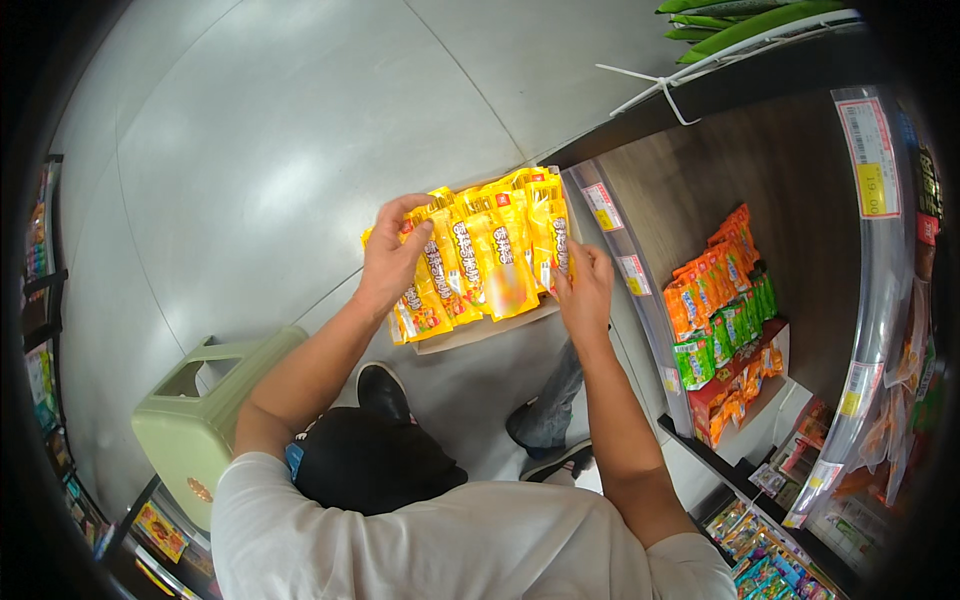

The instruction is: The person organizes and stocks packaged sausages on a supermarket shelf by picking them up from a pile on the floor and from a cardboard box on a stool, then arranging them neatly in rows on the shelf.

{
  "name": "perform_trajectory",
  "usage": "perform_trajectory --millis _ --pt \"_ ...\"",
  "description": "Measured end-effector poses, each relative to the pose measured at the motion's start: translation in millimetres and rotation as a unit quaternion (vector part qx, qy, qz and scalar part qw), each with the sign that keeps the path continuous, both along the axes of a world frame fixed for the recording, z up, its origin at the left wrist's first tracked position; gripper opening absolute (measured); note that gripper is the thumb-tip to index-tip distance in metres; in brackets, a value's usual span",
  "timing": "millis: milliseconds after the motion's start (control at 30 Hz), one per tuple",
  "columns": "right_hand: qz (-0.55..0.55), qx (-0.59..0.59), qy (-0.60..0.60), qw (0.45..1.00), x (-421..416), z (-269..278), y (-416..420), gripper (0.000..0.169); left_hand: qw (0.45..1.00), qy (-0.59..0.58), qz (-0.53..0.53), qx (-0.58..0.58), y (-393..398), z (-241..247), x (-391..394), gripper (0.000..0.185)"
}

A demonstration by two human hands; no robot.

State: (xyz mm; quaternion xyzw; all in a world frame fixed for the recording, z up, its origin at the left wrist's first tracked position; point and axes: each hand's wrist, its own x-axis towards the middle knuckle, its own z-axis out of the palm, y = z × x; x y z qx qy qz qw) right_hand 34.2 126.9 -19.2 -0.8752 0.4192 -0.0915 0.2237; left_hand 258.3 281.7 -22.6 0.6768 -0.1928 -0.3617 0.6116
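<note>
An open cardboard box lies in front of me, heaped with yellow snack packets set side by side in slanting rows. At the box's left end, my left hand rests on the packets, its thumb and fingers around the upper part of one of them. My right hand is at the right end, fingers against the side of the rightmost packet; whether it grips the packet or the box's edge cannot be told. The packets hide most of the box.
To the right stands a dark shelf unit with price tags; orange packets and green packets sit on it in a red box. A pale green plastic stool is at my left. Another person's shoe may be below; whose it is cannot be told.
</note>
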Motion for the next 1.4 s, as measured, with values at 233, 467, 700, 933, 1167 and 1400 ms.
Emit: perform_trajectory --millis 233,467,700,933,1167,1400 --pt "0.017 -0.002 0.021 1.000 5.8 8.1 -7.0 0.050 0.956 -0.210 0.149 0.138 52.6 -60.0 13.5 0.048" --pt "-0.046 0.032 -0.012 0.998 -4.1 -15.6 -48.4 0.031 0.903 0.342 0.235 0.109 69.2 -53.3 -3.2 0.039" --pt "0.125 0.193 0.161 0.960 14.5 2.0 -84.1 0.031 0.922 0.353 0.118 0.111 85.6 -67.8 -8.1 0.030" --pt "0.080 0.184 0.173 0.964 2.8 -52.8 -90.3 0.032 0.923 0.365 0.046 0.111 87.5 -63.3 4.2 0.028" --pt "0.094 0.129 0.223 0.961 6.6 -11.5 -59.0 0.029 0.910 0.371 0.069 0.173 88.6 -87.4 15.6 0.038" --pt "0.070 0.125 0.214 0.966 2.3 39.6 -54.0 0.027 0.861 0.509 0.001 0.006 89.4 -96.9 10.6 0.045"
